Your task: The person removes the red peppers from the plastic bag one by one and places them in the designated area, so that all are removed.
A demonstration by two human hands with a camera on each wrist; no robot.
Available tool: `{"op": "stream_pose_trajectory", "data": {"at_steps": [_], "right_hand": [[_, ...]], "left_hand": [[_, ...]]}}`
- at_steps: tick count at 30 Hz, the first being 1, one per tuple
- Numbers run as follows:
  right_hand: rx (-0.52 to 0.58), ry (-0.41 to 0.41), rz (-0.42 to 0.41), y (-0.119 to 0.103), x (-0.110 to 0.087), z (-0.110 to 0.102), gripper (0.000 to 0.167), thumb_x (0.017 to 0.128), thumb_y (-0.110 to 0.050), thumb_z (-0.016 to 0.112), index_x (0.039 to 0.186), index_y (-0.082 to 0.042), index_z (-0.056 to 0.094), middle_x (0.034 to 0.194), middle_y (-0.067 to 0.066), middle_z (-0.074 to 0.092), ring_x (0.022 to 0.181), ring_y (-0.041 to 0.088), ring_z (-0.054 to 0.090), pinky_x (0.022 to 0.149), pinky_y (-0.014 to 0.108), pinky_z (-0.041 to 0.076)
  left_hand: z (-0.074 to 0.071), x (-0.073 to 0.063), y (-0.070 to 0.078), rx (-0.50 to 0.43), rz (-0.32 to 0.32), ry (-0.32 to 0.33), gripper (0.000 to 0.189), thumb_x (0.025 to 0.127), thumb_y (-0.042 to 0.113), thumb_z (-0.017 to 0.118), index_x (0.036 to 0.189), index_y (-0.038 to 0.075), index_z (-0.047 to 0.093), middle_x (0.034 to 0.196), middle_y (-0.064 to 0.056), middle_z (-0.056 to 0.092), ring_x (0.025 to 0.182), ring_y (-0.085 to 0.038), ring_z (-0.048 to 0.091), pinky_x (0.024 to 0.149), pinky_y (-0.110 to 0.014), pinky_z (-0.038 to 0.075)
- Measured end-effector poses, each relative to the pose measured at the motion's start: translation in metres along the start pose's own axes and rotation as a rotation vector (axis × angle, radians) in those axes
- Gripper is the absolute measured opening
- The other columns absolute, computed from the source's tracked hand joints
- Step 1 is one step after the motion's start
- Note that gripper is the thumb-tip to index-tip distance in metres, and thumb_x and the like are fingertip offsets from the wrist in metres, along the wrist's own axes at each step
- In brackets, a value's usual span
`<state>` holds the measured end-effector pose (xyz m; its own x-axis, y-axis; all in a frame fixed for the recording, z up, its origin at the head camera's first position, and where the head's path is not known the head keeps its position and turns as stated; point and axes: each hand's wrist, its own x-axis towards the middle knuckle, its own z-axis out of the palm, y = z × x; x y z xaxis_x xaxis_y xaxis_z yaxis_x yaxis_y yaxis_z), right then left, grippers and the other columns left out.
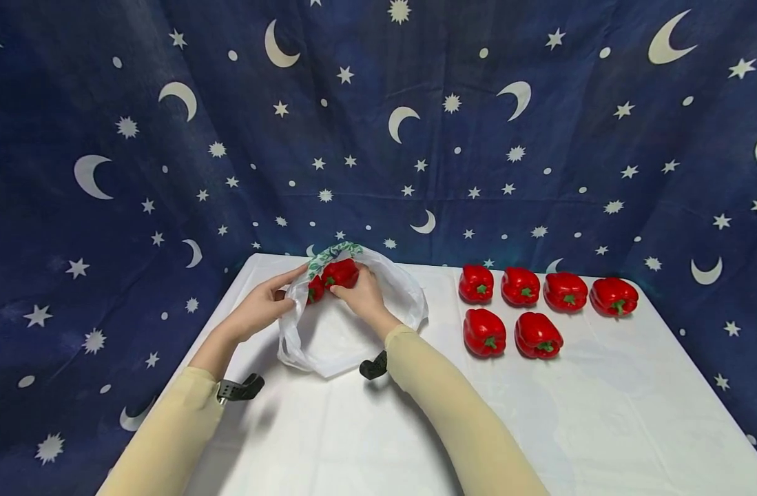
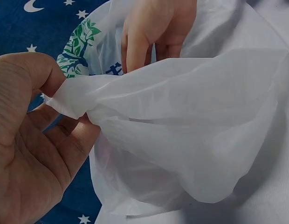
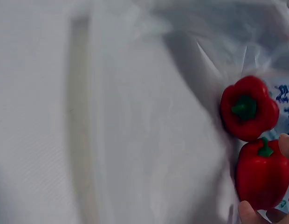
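A white plastic bag (image 1: pixel 409 296) with a green leaf print lies open on the table. Its left edge is pinched between the thumb and fingers of my left hand (image 1: pixel 262 303), and the left wrist view shows the thin film (image 2: pixel 149 93) drawn up there. My right hand (image 1: pixel 362 296) reaches inside the bag and grips a red bell pepper (image 1: pixel 341 273) with thumb and fingers on either side. Beside it in the bag sits another red bell pepper (image 3: pixel 249 108), its green stem facing the camera in the right wrist view.
On the right of the white table (image 1: pixel 601 399), several red bell peppers stand in two rows, among them one at the back (image 1: pixel 475 284) and one in front (image 1: pixel 538 335). A dark blue curtain (image 1: pixel 378 138) with moons and stars hangs behind and at the sides.
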<state>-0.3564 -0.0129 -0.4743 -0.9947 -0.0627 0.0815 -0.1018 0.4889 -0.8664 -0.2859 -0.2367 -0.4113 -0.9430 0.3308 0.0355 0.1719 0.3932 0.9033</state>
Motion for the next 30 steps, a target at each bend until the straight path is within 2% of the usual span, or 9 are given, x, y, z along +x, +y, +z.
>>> {"op": "stream_pose_trajectory", "data": {"at_steps": [5,9,14,18,23,27,30], "right_hand": [[0.029,0.018,0.057,0.000,0.007,0.008,0.081,0.088,-0.030,0.078,0.154,-0.004,0.040,0.147,0.016,0.049,0.132,0.031,0.049,0.106,0.042,0.045],[0.060,0.030,0.043,0.003,0.013,0.011,0.081,0.086,-0.026,0.080,0.152,-0.002,0.040,0.145,0.016,0.051,0.131,0.031,0.050,0.105,0.041,0.046],[0.091,0.025,0.015,0.008,0.022,0.014,0.077,0.082,-0.022,0.085,0.146,-0.001,0.046,0.138,0.012,0.058,0.125,0.028,0.056,0.103,0.036,0.048],[0.061,0.004,0.007,0.011,0.026,0.014,0.075,0.081,-0.022,0.086,0.144,-0.003,0.049,0.136,0.010,0.060,0.124,0.027,0.057,0.103,0.036,0.048],[0.029,-0.011,0.012,0.014,0.025,0.012,0.083,0.079,-0.022,0.085,0.150,-0.005,0.046,0.140,0.011,0.059,0.127,0.027,0.056,0.104,0.036,0.047],[0.073,-0.040,0.032,0.016,0.023,0.006,0.088,0.080,-0.017,0.084,0.155,-0.006,0.040,0.145,0.014,0.056,0.129,0.029,0.055,0.102,0.039,0.049],[0.073,-0.098,0.023,0.018,0.021,0.000,0.088,0.082,-0.016,0.081,0.157,-0.005,0.037,0.148,0.016,0.053,0.131,0.030,0.054,0.102,0.041,0.049]], "left_hand": [[-0.002,-0.001,-0.001,-0.013,0.009,0.001,0.071,0.093,-0.006,0.051,0.159,0.020,0.041,0.145,-0.016,0.049,0.082,-0.024,0.052,0.067,-0.028,0.047],[-0.003,-0.001,-0.002,-0.026,0.015,-0.001,0.072,0.093,-0.007,0.050,0.159,0.020,0.041,0.147,-0.014,0.048,0.082,-0.023,0.050,0.066,-0.029,0.046],[-0.003,0.000,-0.003,-0.012,-0.001,0.003,0.074,0.092,-0.006,0.052,0.158,0.025,0.042,0.141,-0.013,0.051,0.078,-0.023,0.049,0.064,-0.029,0.044],[-0.002,-0.002,-0.004,-0.005,-0.006,0.008,0.073,0.092,-0.004,0.052,0.158,0.027,0.043,0.144,-0.011,0.050,0.078,-0.023,0.048,0.063,-0.026,0.043],[-0.001,-0.004,-0.005,-0.036,0.007,-0.012,0.072,0.093,-0.006,0.051,0.159,0.019,0.040,0.155,-0.014,0.042,0.086,-0.022,0.055,0.068,-0.026,0.050],[-0.002,-0.004,-0.007,-0.035,0.012,-0.013,0.072,0.093,-0.006,0.051,0.160,0.018,0.040,0.152,-0.015,0.044,0.085,-0.021,0.056,0.067,-0.026,0.051],[-0.004,-0.003,-0.007,-0.030,0.008,-0.005,0.072,0.093,-0.006,0.051,0.159,0.019,0.040,0.148,-0.015,0.047,0.082,-0.021,0.055,0.065,-0.026,0.050]]}}
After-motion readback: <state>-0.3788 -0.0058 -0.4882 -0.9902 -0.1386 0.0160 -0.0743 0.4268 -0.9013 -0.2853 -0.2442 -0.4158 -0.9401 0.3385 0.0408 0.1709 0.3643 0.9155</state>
